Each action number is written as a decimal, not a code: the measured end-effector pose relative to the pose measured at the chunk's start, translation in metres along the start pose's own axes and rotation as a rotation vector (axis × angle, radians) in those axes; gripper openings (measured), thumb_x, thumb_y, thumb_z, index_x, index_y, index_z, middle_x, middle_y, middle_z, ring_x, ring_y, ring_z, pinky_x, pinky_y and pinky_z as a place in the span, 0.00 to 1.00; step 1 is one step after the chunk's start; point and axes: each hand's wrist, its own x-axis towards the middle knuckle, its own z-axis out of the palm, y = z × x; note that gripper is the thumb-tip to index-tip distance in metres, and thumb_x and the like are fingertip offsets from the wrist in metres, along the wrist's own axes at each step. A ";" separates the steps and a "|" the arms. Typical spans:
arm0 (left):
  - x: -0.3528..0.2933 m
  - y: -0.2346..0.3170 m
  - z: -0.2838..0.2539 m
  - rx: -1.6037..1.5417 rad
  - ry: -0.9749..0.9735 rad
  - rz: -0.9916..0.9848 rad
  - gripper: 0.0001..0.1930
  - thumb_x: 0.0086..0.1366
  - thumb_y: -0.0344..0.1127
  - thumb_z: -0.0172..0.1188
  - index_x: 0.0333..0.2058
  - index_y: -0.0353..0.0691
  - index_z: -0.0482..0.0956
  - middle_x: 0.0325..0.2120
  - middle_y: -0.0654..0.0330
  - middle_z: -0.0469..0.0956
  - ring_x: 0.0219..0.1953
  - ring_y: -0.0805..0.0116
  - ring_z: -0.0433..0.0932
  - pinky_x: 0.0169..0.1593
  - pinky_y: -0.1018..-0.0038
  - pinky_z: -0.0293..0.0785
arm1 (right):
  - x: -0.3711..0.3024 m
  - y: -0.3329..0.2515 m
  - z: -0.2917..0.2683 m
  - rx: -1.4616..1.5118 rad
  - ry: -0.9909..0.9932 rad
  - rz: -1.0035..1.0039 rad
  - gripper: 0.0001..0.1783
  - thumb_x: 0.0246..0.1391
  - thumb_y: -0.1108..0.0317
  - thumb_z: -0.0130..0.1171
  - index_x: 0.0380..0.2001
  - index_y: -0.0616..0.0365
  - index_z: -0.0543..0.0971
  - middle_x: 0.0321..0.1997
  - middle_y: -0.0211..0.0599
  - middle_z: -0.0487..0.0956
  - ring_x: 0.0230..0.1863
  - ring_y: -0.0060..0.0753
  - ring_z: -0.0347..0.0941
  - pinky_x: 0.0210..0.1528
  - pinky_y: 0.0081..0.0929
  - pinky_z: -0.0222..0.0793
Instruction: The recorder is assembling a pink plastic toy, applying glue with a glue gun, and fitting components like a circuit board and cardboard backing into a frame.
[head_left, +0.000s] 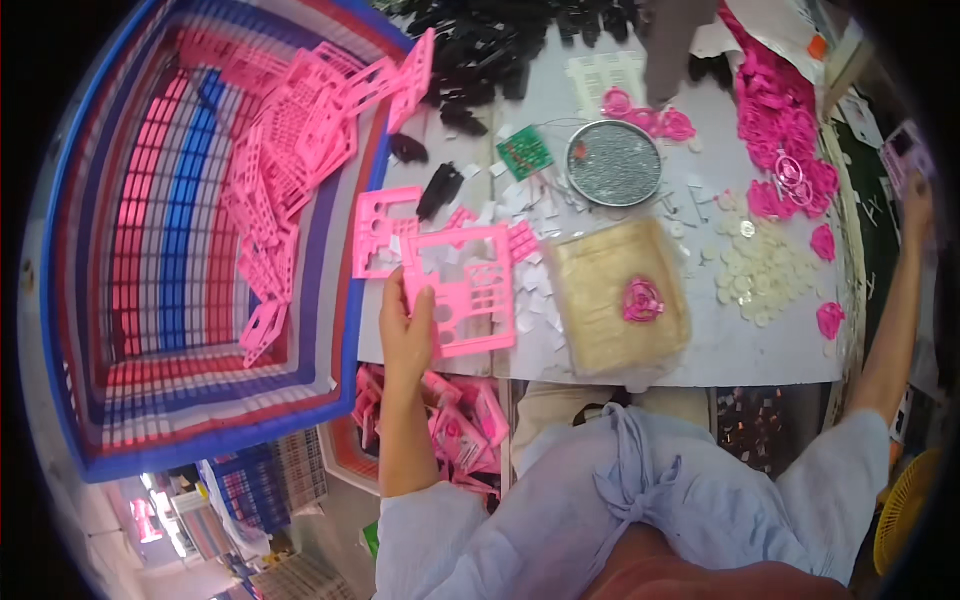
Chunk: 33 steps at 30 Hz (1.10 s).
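My left hand [405, 325] is closed on the lower left edge of a pink plastic panel [458, 302] with square and round cut-outs, held over the table's left side. Behind it lies a similar pink panel [372, 240], partly covered. Far out to the right, my right hand [917, 205] grips a small lilac rectangular case [905, 150] with a dark window; its fingers are blurred near the picture's rim. Between the hands, a tan pad [590, 335] in clear wrap carries a pink rosette-like part [642, 300].
A striped plastic basket [340, 385] with pink panels [290, 140] stands left. Behind the pad are a dish of small metal pieces [613, 165], a green circuit board [525, 152] and black parts [480, 50]. Pale discs [765, 270] and pink parts [775, 120] lie right.
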 end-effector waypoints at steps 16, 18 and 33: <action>0.017 0.065 0.025 -0.167 -0.473 -0.081 0.30 0.67 0.29 0.61 0.65 0.30 0.64 0.54 0.51 0.76 0.54 0.68 0.75 0.58 0.72 0.71 | -0.343 -0.326 0.059 1.232 -1.093 0.150 0.27 0.58 0.63 0.61 0.56 0.68 0.74 0.55 0.40 0.80 0.54 0.31 0.77 0.59 0.31 0.70; 0.021 0.095 0.023 0.062 -0.622 0.221 0.29 0.65 0.31 0.63 0.64 0.31 0.68 0.55 0.52 0.77 0.53 0.68 0.76 0.56 0.71 0.71 | -0.332 -0.372 0.064 1.093 -1.319 -0.146 0.24 0.59 0.57 0.62 0.50 0.66 0.79 0.58 0.46 0.77 0.57 0.36 0.75 0.61 0.33 0.68; 0.022 0.058 0.016 -0.775 -0.815 -0.225 0.10 0.70 0.37 0.58 0.43 0.36 0.77 0.39 0.63 0.78 0.40 0.73 0.77 0.49 0.75 0.75 | -0.407 -0.457 0.125 1.233 -1.642 -0.575 0.15 0.64 0.64 0.58 0.48 0.62 0.79 0.41 0.36 0.78 0.40 0.30 0.74 0.43 0.29 0.68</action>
